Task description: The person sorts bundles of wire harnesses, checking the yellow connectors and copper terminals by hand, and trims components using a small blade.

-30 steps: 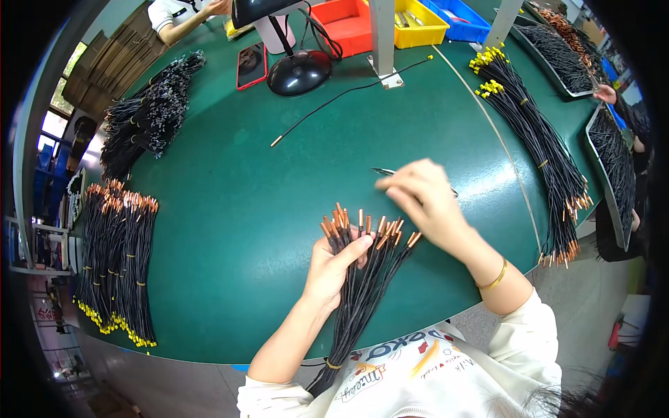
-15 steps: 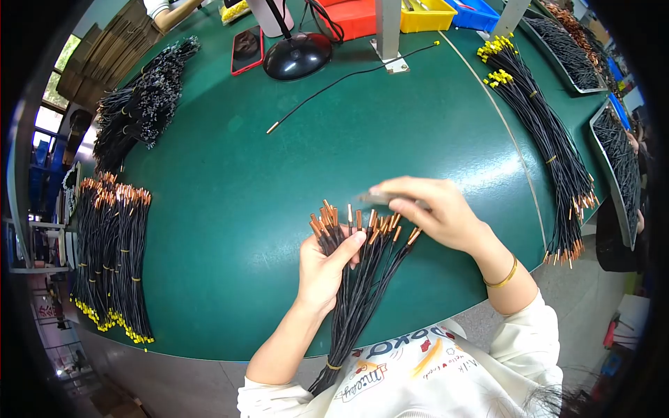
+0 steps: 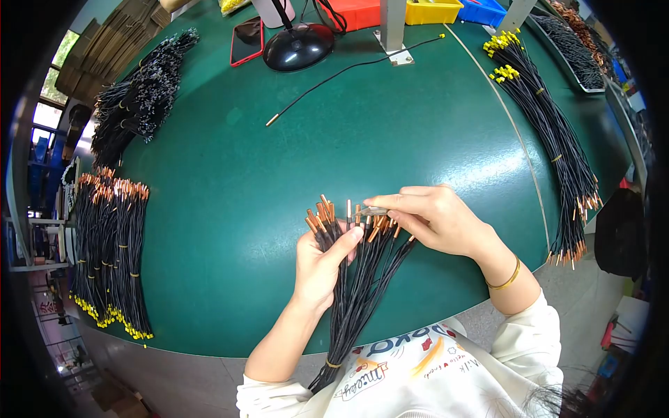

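Observation:
My left hand (image 3: 320,268) is closed around a bundle of black cables (image 3: 352,299) with copper-coloured tube ends fanned out at the top. Its thumb presses across the cables just below those tips. One tip (image 3: 349,209), paler than the rest, stands up apart by the thumb. My right hand (image 3: 435,216) pinches a small metal tool that looks like tweezers (image 3: 377,211). The tool's point lies among the copper ends, close to the left thumb; whether it grips one cannot be made out. Lower down, a yellowish band (image 3: 334,366) ties the bundle near my shirt.
Single cable (image 3: 348,70) lies across the green table (image 3: 230,209). Tied cable bundles stand left (image 3: 111,251), far left (image 3: 143,90) and right (image 3: 550,146). A black lamp base (image 3: 300,47), a phone (image 3: 247,40), a metal post (image 3: 394,31) and coloured bins (image 3: 432,12) are at the back.
My right hand has lowered the tweezers, bringing their point in among the copper ends beside my left thumb. My left hand keeps its hold on the bundle. The view has shifted slightly.

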The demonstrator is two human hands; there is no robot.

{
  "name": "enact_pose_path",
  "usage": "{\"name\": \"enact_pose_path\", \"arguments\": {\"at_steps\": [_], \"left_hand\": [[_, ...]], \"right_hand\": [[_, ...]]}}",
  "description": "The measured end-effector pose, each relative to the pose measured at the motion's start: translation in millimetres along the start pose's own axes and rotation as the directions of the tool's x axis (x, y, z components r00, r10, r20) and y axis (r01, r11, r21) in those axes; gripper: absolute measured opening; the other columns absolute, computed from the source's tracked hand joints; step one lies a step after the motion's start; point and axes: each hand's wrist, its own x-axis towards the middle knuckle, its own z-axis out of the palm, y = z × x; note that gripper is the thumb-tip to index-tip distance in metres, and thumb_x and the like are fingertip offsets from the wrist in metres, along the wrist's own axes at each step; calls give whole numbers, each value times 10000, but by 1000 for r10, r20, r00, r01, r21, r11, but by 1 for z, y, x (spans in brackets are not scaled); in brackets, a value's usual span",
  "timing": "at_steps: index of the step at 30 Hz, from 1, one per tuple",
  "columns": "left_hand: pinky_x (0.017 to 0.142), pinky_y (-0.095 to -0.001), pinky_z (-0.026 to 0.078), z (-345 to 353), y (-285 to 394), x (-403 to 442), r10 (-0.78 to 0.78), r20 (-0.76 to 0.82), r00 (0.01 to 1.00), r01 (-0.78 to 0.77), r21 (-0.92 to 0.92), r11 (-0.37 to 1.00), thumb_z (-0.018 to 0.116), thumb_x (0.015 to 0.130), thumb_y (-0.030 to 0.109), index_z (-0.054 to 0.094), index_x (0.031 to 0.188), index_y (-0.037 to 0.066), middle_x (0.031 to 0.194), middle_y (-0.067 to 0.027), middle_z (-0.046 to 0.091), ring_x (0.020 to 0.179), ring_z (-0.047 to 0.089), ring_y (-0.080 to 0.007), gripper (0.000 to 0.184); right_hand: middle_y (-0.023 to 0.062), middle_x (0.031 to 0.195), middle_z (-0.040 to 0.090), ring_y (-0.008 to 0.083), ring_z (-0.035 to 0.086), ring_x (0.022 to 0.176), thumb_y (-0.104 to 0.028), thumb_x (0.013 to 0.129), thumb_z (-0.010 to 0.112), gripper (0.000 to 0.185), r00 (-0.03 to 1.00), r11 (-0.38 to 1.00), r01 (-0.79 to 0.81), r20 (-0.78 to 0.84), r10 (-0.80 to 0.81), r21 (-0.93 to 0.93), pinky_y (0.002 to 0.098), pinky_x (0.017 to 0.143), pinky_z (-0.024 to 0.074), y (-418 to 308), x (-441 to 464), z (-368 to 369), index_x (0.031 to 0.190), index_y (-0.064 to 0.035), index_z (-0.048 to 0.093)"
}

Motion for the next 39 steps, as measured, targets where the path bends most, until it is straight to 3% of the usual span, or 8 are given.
{"name": "enact_pose_path", "arguments": {"at_steps": [3,6,11,14,39], "left_hand": [[476,-197,341,0,-1,0,1,-5,1000,-1,5,1000,588,751,99,562,800,3,616,0,503,507,437,-62,110],[476,-196,342,0,-1,0,5,1,1000,-5,13,1000,585,753,95,563,801,-1,626,-4,507,508,439,-62,110],[476,-195,343,1,0,0,21,-4,1000,-21,32,999,581,756,93,560,797,-6,625,-7,508,506,439,-63,110],[477,-195,343,1,1,-1,21,-5,1000,-21,32,999,579,757,94,558,793,-7,621,-8,508,506,440,-63,110],[464,-194,327,1,1,0,8,-13,1000,-7,33,999,568,761,99,551,792,-9,554,-11,485,482,429,-68,114]], "right_hand": [[90,597,513,191,501,472,13,723,535,313,999,998,35,25,-34,-49,287,434,394,-1,-1,-1,1020,-81,574],[92,579,503,196,488,459,7,720,541,314,998,995,-12,-60,6,-96,290,425,385,-3,0,0,1022,-74,575],[90,575,506,193,486,450,0,715,550,282,998,999,41,-39,-42,-32,286,417,381,-1,-2,0,990,-53,586],[90,571,509,192,487,445,-2,711,555,253,995,998,-26,-96,20,-64,284,410,376,-2,-2,1,958,-39,595],[97,589,509,205,490,467,-19,730,556,212,999,1000,6,-34,-7,-9,297,427,376,0,-2,-1,938,-34,593]]}}
